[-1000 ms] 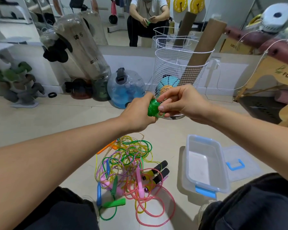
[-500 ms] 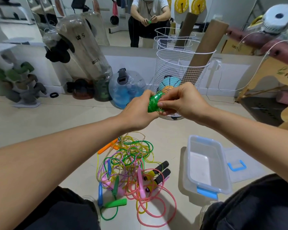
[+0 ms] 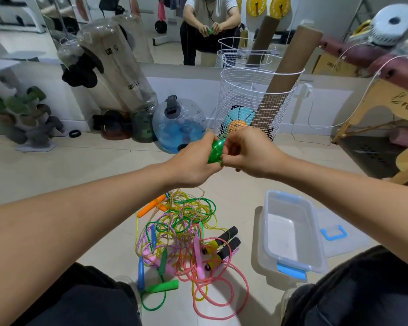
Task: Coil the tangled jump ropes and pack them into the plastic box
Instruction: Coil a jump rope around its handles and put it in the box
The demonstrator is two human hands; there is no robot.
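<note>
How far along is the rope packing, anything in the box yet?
Done: nothing packed; the plastic box sits open and bare, its lid flat beside it. In hand: the left hand and right hand both grip one green rope bundle, apparently finishing its coil. Left: the tangled ropes on the floor need separating, coiling and packing.

Bare forearms, dark trousers [image 3: 85, 300]

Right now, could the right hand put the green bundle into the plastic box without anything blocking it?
Probably yes. The plastic box sits open on the floor below the right hand, its lid lying beside it. But both hands grip the green bundle, so the left hand must release first.
</note>
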